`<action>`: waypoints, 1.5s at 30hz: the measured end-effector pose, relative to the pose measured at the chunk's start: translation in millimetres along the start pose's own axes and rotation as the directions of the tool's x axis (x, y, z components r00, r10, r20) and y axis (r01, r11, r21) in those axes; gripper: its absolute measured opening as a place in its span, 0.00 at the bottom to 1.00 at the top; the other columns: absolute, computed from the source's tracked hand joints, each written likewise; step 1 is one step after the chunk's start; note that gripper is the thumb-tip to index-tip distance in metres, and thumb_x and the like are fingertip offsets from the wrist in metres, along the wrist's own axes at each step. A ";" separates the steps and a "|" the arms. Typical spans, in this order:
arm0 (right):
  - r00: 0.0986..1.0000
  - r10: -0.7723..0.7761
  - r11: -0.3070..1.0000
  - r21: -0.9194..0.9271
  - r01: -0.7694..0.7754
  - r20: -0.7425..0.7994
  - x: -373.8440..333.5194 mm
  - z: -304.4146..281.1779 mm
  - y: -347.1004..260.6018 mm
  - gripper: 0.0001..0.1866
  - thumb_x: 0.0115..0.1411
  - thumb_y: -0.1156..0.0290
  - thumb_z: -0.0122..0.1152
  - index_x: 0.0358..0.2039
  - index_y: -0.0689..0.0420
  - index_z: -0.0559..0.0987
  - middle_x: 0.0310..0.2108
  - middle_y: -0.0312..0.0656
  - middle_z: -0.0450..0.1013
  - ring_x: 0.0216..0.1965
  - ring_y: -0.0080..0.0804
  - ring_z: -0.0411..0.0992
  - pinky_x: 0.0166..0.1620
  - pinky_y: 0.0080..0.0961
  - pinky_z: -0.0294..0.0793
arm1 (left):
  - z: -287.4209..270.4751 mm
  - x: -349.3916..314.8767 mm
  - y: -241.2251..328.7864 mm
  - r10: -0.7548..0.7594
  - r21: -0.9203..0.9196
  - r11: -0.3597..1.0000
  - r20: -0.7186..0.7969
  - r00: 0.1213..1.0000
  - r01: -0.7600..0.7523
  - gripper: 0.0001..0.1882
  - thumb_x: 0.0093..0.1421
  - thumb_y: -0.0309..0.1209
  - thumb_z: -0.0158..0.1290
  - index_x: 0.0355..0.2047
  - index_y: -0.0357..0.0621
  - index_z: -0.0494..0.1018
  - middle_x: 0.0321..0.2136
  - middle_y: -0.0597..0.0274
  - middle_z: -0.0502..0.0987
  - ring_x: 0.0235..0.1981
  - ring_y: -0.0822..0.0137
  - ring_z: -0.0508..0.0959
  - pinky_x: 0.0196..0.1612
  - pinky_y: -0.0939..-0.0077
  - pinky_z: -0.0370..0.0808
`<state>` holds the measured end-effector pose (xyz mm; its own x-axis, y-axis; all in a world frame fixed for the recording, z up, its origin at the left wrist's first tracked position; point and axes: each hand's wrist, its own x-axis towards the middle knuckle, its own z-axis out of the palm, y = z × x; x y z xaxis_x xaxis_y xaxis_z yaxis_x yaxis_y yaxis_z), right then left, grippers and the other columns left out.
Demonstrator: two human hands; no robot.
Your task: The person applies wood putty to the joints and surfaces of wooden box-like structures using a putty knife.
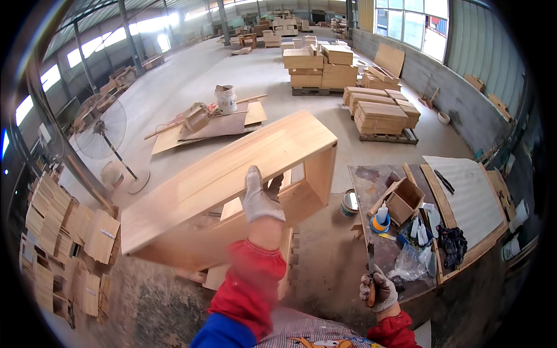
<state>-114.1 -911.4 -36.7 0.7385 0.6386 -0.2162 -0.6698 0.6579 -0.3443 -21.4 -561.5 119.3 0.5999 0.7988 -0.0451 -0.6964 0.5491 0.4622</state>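
My left hand (264,194), in a pale work glove, grips the edge of a long, light wooden box frame (232,174). The thumb lies on the outer face and the fingers reach into the open inside. Tilted, the frame hangs in front of me, its right end higher than its left. My right hand (382,291), gloved too, is closed around a wooden-handled tool (371,261) with a narrow dark blade pointing away from me. That hand is beside the near left corner of a worktable (371,174), apart from the frame.
On the worktable are an open cardboard box (404,200), a glue bottle (382,213), a clear plastic bag (412,264) and a black bag (452,245). A tin (350,203) stands left of it. Wood pieces (101,235) are stacked at left, near a fan (101,130). Farther off stand pallets of boards (380,119).
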 end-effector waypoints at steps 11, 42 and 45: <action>0.985 0.163 0.987 0.022 -0.162 -0.055 -32.5 -45.4 -22.8 0.21 0.59 0.65 0.56 0.53 0.47 0.67 0.35 0.44 0.70 0.29 0.38 0.69 0.30 0.34 0.71 | -12.0 -20.9 -54.3 -0.013 0.287 0.958 0.036 0.999 0.002 0.19 0.55 0.38 0.60 0.42 0.40 0.70 0.38 0.59 0.74 0.40 0.63 0.76 0.38 0.66 0.79; 0.789 -0.615 0.585 -0.667 0.461 0.005 164.7 264.6 173.1 0.12 0.53 0.77 0.56 0.40 0.56 0.74 0.32 0.34 0.70 0.34 0.26 0.71 0.39 0.22 0.72 | -343.8 3.3 271.2 -0.653 0.758 0.628 0.389 0.650 0.176 0.36 0.44 0.40 0.68 0.50 0.37 0.66 0.42 0.58 0.74 0.44 0.67 0.73 0.48 0.71 0.70; 0.818 -0.563 0.597 -0.626 0.502 0.119 160.3 243.4 141.8 0.11 0.54 0.76 0.54 0.39 0.55 0.74 0.30 0.34 0.70 0.30 0.26 0.71 0.34 0.21 0.72 | -332.5 -10.6 278.3 -0.729 0.852 0.522 0.475 0.493 -0.048 0.30 0.49 0.45 0.65 0.41 0.37 0.67 0.39 0.60 0.75 0.41 0.71 0.74 0.43 0.72 0.73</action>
<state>-109.6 -618.6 102.3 0.9719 0.1991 0.1254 0.0193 0.4638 -0.8857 -352.5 -335.4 -46.0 0.9906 -0.1228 0.0611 -0.0568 0.0386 0.9976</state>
